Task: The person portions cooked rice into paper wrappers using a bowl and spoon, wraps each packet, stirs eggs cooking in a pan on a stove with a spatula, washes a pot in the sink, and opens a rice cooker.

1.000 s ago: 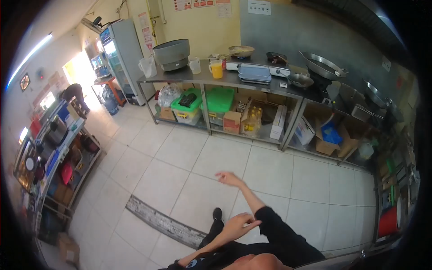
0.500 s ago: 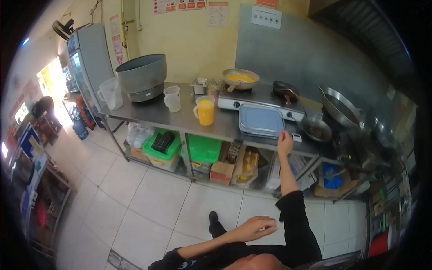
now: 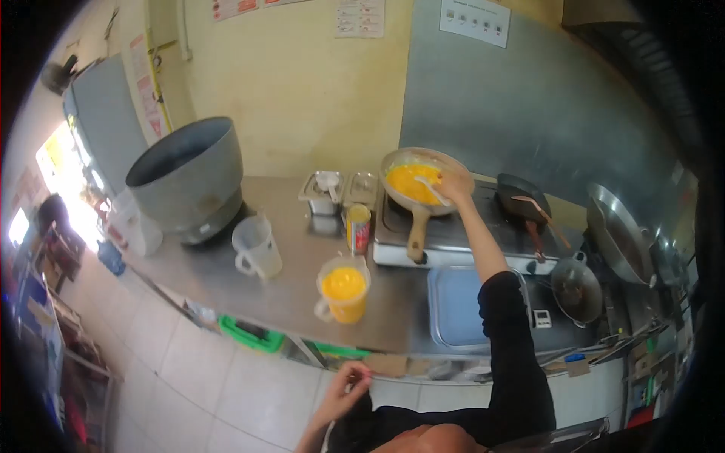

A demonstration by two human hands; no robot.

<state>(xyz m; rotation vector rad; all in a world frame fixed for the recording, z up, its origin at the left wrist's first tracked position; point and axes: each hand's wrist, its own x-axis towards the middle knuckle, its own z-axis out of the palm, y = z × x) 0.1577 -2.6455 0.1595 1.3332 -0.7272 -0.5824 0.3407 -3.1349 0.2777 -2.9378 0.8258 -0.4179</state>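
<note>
My right hand (image 3: 455,187) is over the frying pan (image 3: 414,220) on the stove, with its fingers closed at a white stirring utensil (image 3: 433,189); whether that is a spoon or a spatula I cannot tell. Bright yellow liquid (image 3: 405,180) covers the pan's bottom, and the utensil lies in it. Low in front of my body, away from the counter, my left hand (image 3: 343,392) has its fingers curled towards the thumb; anything between them is too small to make out. A clear measuring jug (image 3: 344,298) of yellow liquid stands on the counter's front part.
Beside my right forearm lies a blue-lidded container (image 3: 458,306), with a small timer (image 3: 541,318) nearby. A can (image 3: 358,229), a metal tin (image 3: 325,198), another jug (image 3: 258,249) and a large grey pot (image 3: 189,181) stand leftwards. More pans, including a black one (image 3: 521,198), are at right.
My right hand has moved from the blue-lidded container's front corner up to the utensil in the pan. My left hand has shifted left, and the view has come closer to the counter.
</note>
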